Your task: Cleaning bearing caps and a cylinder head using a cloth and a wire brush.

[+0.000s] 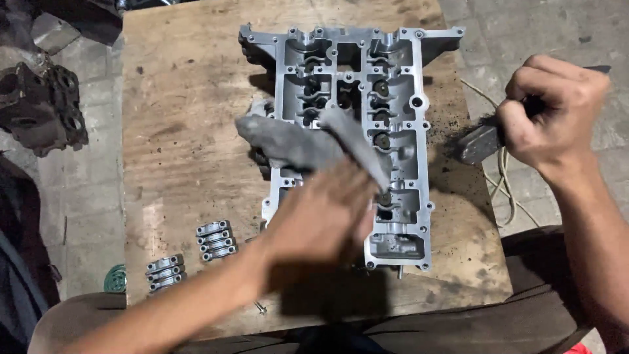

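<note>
Looking down from head height, the view takes in a worn wooden board [190, 98] serving as a workbench; at the far left, off the board on the concrete floor, sits a dark, dirty cast metal engine part [42, 108]; near the board's lower left corner lie two small stacks of bright camshaft bearing caps [167, 271], the second stack [216, 240] just to the right of the first and a little higher. In the middle of the board stands an aluminium cylinder head [406, 164], cam side up, its long axis running away from the viewer, bare journals and bolt holes showing. The left hand [324, 216] is pressed down over the lower left part of the head, fingers closed together on a grey rag [295, 141] that trails up and left across the casting's edge; the hand is blurred. To the right, dark grit is scattered over the wood beside the head; the right hand [557, 115] hangs off the board's right edge, clenched in a fist round the dark handle of a tool whose flat grey head [477, 143], perhaps a brush or scraper, points toward the casting; pale cord [504, 177] lies on the floor beneath it. Judging by the grit, wiping goes best outward, away from the open journals and oil passages, with a clean fold of cloth.
</note>
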